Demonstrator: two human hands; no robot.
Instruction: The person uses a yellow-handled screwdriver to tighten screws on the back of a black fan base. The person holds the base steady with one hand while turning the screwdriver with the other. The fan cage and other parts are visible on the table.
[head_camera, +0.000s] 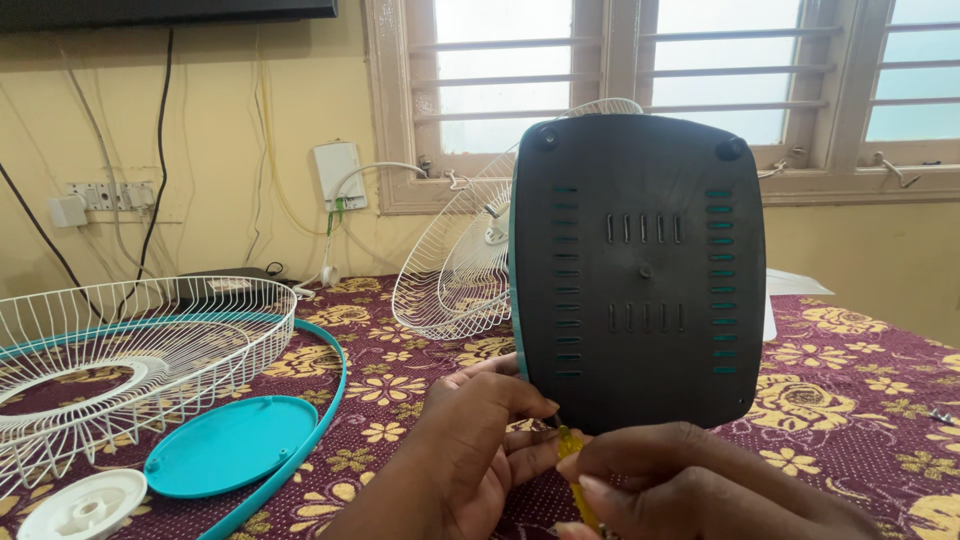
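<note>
Head view: dark fan base (640, 270) stands on edge on the tabletop (860, 400), underside toward the camera. Left hand (470, 450) steadies its lower edge; right hand (700, 480) has its grip clenched on a yellow-handled screwdriver (572, 450) at the bottom corner. Judgement: keep the tip square to the screw and brace the base. Wire fan guard (120, 350) lies dish-like, nothing inside; teal disc (230, 445) beside it.

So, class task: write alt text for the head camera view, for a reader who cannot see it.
Two bare hands, left hand and right hand, grip a thin yellow tool at the bottom edge of an upright black plastic fan base with vent slots. Around it on the maroon floral tablecloth lie white wire fan grilles, a teal round plastic cap and a teal ring.
</note>
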